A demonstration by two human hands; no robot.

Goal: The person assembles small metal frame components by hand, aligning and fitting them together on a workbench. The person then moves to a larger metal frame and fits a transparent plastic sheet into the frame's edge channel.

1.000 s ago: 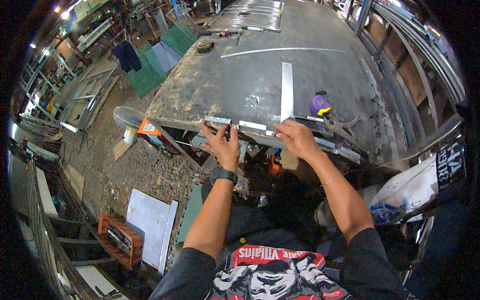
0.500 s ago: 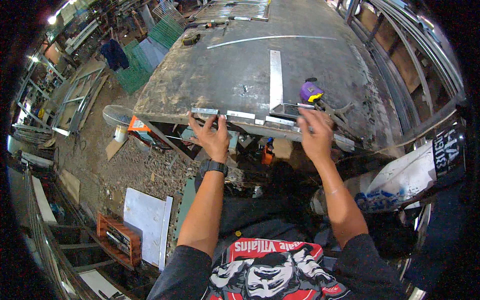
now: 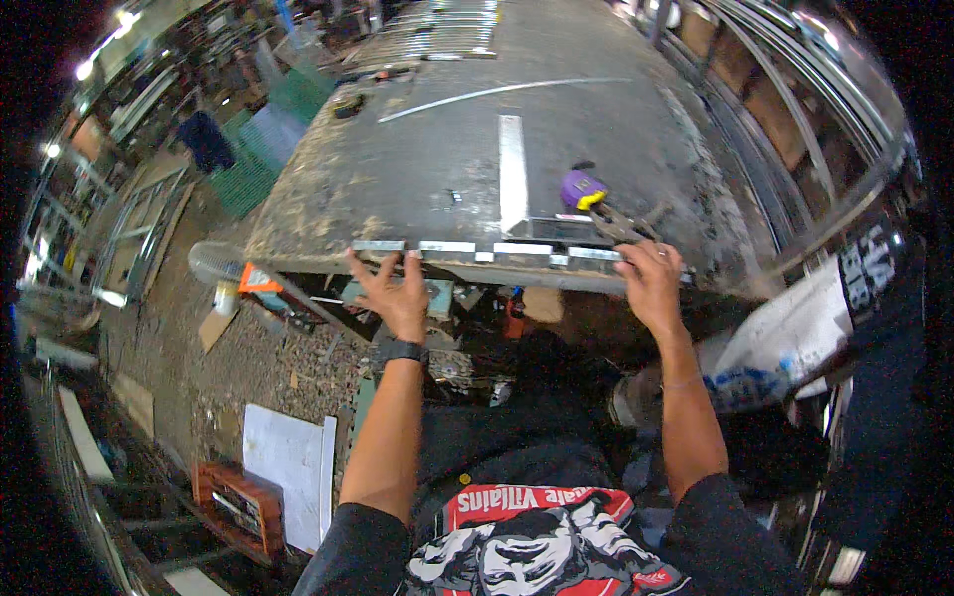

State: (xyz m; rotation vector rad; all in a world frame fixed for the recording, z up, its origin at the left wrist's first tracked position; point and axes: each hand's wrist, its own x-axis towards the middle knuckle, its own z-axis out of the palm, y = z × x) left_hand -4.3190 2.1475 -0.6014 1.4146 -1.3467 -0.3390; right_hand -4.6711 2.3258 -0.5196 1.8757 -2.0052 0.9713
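Several short silvery metal pieces lie in a row along the front edge of a dark worktable [image 3: 417, 179]. My left hand [image 3: 396, 303], fingers spread, reaches up to the leftmost metal piece [image 3: 380, 245], a fingertip near each end of it. At the other end of the row, my right hand [image 3: 654, 286] has its fingers partly curled and apart, the tips against the right end of the rightmost metal piece [image 3: 593, 254]. Between them lie two more long pieces and small pale bits. Behind the row rests a metal square [image 3: 512, 174], beside a purple and yellow tape measure [image 3: 584, 189] and a plier-like tool [image 3: 624, 224].
A thin metal strip [image 3: 497, 91] and a metal grille [image 3: 437, 35] lie farther back on the table. Left of it, a fan [image 3: 216, 262] stands over gravel. A reddish crate [image 3: 238, 510] and a white panel [image 3: 283, 472] are at lower left. Metal frames run along the right.
My right hand has moved right and down from above the row to the right end of the rightmost piece. The view has shifted slightly; my left hand stays at the leftmost piece.
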